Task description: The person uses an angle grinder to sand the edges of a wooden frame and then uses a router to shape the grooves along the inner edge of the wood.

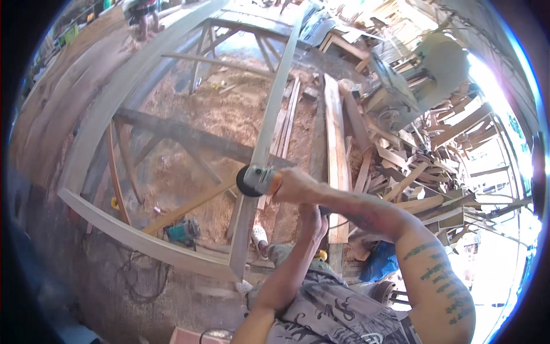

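Note:
My right hand [292,186] grips an angle grinder [260,179] by its orange body near the metal head; its black disc rests at the long pale wooden rail [275,103] of a rectangular frame [149,241]. Lower and closer to me, my left hand [311,223] is wrapped round the tool's rear end, partly hidden under my right forearm. The frame lies across dark trestles [177,135], its near corner left of my legs.
A teal power tool [182,230] lies below the frame among sawdust. Long boards [335,132], piled offcuts [412,183], a machine [395,97] and a blue sack [378,261] are at right. A cable [146,298] trails on the floor. Someone's legs [146,23] show at top left.

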Demonstrator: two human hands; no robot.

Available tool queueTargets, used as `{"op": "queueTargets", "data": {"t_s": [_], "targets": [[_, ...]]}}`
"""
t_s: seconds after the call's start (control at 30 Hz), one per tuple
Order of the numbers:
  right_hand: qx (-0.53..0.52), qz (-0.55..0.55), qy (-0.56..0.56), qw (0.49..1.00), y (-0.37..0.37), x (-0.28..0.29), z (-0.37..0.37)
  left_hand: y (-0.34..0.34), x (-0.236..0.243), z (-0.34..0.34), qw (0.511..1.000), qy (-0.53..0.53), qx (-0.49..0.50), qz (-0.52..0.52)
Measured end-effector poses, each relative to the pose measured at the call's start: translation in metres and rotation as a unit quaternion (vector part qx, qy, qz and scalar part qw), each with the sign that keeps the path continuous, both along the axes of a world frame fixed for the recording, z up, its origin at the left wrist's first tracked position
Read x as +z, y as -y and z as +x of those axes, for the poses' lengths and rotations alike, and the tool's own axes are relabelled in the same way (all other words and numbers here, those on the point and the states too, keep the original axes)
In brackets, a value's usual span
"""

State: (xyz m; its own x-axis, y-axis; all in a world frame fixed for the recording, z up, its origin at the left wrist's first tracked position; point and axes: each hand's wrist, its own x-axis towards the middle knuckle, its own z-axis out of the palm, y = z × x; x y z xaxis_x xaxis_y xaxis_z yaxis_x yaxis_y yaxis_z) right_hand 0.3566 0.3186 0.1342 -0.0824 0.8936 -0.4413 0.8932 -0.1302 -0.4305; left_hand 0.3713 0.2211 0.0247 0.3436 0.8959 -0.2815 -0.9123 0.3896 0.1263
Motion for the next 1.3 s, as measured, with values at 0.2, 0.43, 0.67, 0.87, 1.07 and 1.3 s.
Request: {"op": "queueTargets", "data": {"t_s": [0.2, 0.43, 0.67, 0.87, 1.07, 1.3], "targets": [[-0.011, -0.003, -0.006, 1.0, -0.083, -0.05, 0.082, -0.074, -0.014, 0.066, 0.999, 0.011, -0.034, -0.029], [-0.113, 0.028, -0.02, 0.993, -0.144, -0.016, 0.099, -0.147, 0.013, 0.077, 0.99, -0.089, -0.093, -0.064], [-0.104, -0.033, -0.044, 0.993, -0.123, -0.022, 0.086, -0.123, 0.012, 0.059, 0.991, -0.072, -0.073, -0.088], [-0.082, -0.011, -0.024, 0.996, -0.056, -0.029, 0.066, -0.053, 0.017, 0.04, 0.981, -0.133, -0.085, -0.11], [-0.067, -0.016, -0.086, 0.994, 0.009, -0.02, 0.003, 0.017, 0.001, -0.004, 0.994, -0.056, -0.013, -0.092], [-0.082, 0.036, -0.105, 0.99, 0.086, -0.031, -0.033, 0.093, 0.001, -0.049, 0.994, -0.066, -0.021, -0.082]]}}
